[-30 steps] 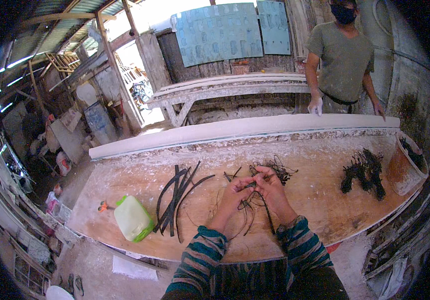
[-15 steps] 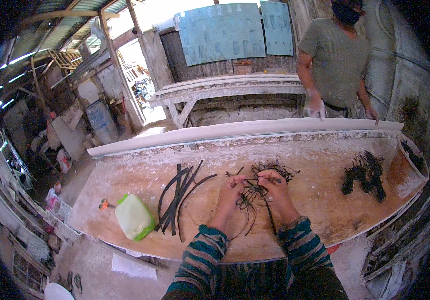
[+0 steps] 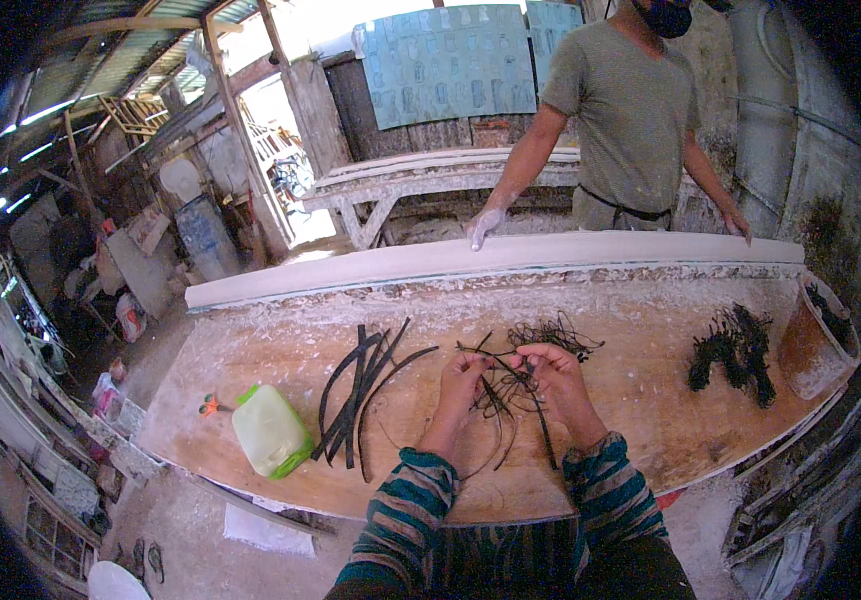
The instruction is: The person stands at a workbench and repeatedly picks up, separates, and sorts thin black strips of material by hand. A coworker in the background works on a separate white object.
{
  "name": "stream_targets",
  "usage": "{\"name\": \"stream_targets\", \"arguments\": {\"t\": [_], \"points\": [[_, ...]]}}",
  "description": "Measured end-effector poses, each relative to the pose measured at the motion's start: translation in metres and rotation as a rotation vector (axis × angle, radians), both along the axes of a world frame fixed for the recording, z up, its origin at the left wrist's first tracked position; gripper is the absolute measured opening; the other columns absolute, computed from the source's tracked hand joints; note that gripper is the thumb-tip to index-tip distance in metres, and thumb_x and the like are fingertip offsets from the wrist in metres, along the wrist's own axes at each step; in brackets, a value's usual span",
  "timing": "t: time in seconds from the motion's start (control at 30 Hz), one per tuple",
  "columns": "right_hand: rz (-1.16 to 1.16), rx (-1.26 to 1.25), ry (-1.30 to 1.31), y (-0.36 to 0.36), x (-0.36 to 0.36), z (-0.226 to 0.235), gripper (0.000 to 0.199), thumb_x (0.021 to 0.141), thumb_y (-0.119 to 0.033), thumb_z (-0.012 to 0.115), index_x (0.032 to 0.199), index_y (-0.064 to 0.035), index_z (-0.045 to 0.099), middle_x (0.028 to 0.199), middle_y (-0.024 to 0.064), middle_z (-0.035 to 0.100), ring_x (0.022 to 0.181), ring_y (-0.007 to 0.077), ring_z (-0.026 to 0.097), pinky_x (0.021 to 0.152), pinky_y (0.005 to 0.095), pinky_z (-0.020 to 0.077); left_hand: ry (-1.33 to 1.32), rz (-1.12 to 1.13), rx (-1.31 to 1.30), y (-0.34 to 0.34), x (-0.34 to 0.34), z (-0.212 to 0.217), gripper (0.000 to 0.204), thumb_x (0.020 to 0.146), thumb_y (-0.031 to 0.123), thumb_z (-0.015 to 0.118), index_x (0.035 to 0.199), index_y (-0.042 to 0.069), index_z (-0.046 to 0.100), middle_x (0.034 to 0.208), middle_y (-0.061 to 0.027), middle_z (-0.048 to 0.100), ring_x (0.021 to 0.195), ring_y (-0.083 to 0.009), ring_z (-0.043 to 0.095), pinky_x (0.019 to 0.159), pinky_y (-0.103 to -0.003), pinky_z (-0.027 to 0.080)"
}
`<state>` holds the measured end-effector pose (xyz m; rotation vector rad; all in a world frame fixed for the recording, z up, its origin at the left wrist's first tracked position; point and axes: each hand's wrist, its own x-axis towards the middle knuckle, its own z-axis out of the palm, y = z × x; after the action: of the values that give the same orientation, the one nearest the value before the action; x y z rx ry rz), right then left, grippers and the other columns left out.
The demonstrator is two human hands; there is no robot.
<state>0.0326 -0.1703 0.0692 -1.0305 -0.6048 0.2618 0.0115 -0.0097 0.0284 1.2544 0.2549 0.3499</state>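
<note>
At the middle of the wooden table, my left hand [image 3: 463,388] and my right hand [image 3: 557,382] are close together. Both have their fingertips pinched on thin black cord [image 3: 496,356], which runs between them. A tangle of the same cord [image 3: 494,402] hangs and lies below my fingers, and a longer dark strand slants down beside my right wrist. Just beyond my right hand sits another loose bunch of black cord [image 3: 563,335]. Left of my left hand, several flat black strips [image 3: 355,398] lie crossed over one another. How the cord is wound at my fingertips is too small to tell.
A pale plastic container with green ends [image 3: 271,432] and orange-handled scissors [image 3: 213,404] lie at the left. Black bundles [image 3: 733,358] and a tipped orange-brown bucket [image 3: 817,340] are at the right. Across the far edge runs a long white beam [image 3: 431,270], touched by a co-worker [image 3: 623,120].
Pieces of cord now stick out further past my fingertips; both hands stay nearly in place. The co-worker has moved left, one hand sliding along the white beam.
</note>
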Motion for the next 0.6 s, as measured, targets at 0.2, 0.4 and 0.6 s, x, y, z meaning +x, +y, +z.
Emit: {"name": "stream_targets", "arguments": {"t": [0.2,0.4,0.6], "points": [[-0.188,-0.116,-0.085,-0.002,0.027,-0.021,0.020,0.076,-0.004,0.064,0.093,-0.0021,0.054,0.078,0.0041,0.061,0.071,0.0110,0.056,0.065,0.0236,0.0440,0.004,-0.080,0.085,-0.001,-0.002,0.005,0.009,0.078,0.015,0.063,0.074,0.010,0.057,0.057,0.0068,0.047,0.043,-0.0022,0.036,0.040,-0.018,0.024],[-0.453,-0.409,-0.141,0.001,0.021,-0.015,0.025,0.073,0.001,0.063,0.093,-0.0067,0.049,0.067,-0.0003,0.053,0.061,0.0063,0.049,0.056,0.0207,0.0387,-0.026,-0.375,0.130,-0.004,-0.010,0.008,0.011,0.077,0.013,0.066,0.072,0.010,0.057,0.063,0.0064,0.051,0.054,-0.0020,0.042,0.047,-0.018,0.029],[-0.679,-0.505,-0.363,-0.006,0.040,-0.035,0.021,0.075,0.002,0.060,0.092,-0.0072,0.051,0.061,-0.0053,0.040,0.056,0.0046,0.037,0.051,0.0188,0.0304,-0.138,-0.677,0.291,-0.026,-0.042,0.036,0.008,0.079,0.013,0.061,0.077,0.006,0.057,0.073,0.0028,0.054,0.069,-0.0074,0.047,0.065,-0.022,0.037]]}}
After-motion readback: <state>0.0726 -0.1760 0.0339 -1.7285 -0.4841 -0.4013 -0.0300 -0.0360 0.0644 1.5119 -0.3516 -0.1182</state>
